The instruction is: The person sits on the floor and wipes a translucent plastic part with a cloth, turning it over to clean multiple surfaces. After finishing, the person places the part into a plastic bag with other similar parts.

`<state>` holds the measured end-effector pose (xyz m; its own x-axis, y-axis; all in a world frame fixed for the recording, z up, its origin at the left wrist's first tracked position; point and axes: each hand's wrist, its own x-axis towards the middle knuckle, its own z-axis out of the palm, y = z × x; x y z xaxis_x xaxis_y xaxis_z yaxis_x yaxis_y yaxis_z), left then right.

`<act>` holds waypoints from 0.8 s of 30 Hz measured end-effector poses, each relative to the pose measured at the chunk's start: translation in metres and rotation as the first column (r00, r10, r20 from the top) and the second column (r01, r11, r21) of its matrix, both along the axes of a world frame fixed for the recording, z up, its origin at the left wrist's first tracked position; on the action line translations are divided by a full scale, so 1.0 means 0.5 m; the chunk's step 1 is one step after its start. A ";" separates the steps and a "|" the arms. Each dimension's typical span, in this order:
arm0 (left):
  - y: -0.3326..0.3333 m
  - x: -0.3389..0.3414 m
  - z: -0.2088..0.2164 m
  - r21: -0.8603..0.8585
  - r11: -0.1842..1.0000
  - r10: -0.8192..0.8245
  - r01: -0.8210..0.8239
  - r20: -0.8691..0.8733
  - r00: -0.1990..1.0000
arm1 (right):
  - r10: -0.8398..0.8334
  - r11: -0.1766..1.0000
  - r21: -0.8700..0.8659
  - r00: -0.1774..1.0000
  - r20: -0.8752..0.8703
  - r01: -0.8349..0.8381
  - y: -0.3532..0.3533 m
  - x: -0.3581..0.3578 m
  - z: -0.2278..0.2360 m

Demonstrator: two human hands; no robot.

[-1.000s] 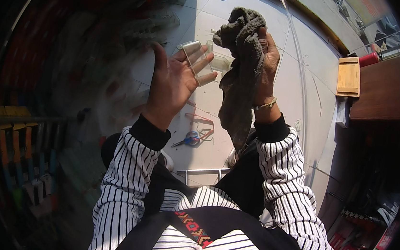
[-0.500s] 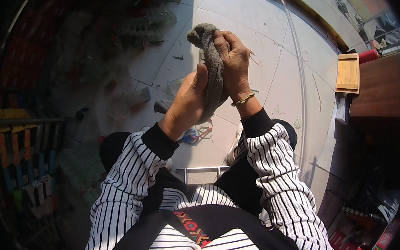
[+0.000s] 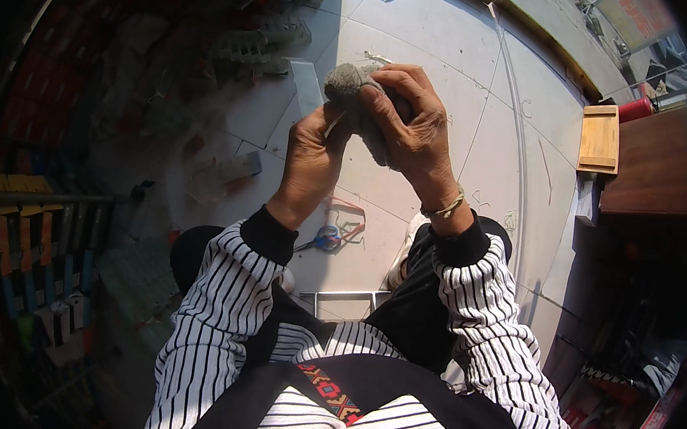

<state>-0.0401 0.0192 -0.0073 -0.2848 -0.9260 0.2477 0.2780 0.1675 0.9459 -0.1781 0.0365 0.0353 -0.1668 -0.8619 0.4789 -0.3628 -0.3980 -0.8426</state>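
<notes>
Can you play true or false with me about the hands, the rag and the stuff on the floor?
1. Both hands hold the grey cloth. True: the left hand and right hand grip it together.
2. The cloth lies flat on the floor. False: it is bunched up in the hands, above the tiled floor.
3. Scissors lie on the floor below the hands. True.
4. The right wrist is bare. False: it wears a thin bracelet.
5. The sleeves are plain red. False: the striped sleeves are black and white.
</notes>
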 end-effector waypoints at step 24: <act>-0.021 0.026 0.020 -0.633 0.773 0.414 -0.041 0.455 0.788 | -0.074 0.991 -0.129 0.916 -0.394 0.024 0.025 0.026 0.023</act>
